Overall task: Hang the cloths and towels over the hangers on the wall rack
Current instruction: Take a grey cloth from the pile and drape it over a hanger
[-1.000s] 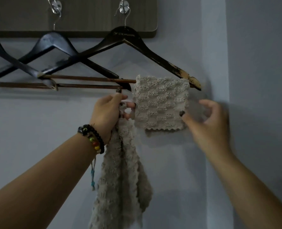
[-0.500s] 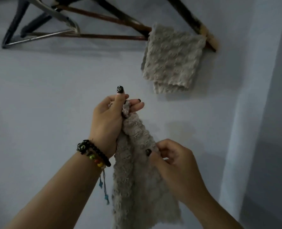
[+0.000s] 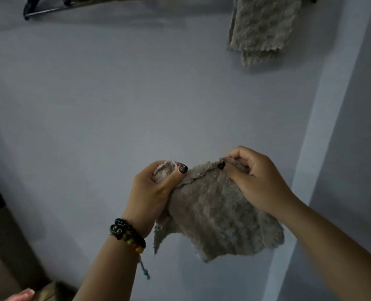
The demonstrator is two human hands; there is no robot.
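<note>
A beige textured cloth (image 3: 215,216) is held in front of the wall (image 3: 115,105), gripped along its upper edge by both hands. The left hand (image 3: 152,194) is closed on the left corner, with the thumb pressed over the hem; the right hand (image 3: 256,181) is pinched shut on the right corner. The upper edge is stretched roughly horizontally between the two hands, and the remainder hangs loosely below. The hangers are located above the hands at the top edge of the view: a dark hanger (image 3: 47,7) is seen up and to the left, and a second beige cloth (image 3: 264,29) is already draped over a bar up and to the right. The free hanger is judged to lie nearer the left hand, so an upward and leftward lift is expected, with the stretched edge kept parallel to the bar. No brands, labels or legible writing are visible.
</note>
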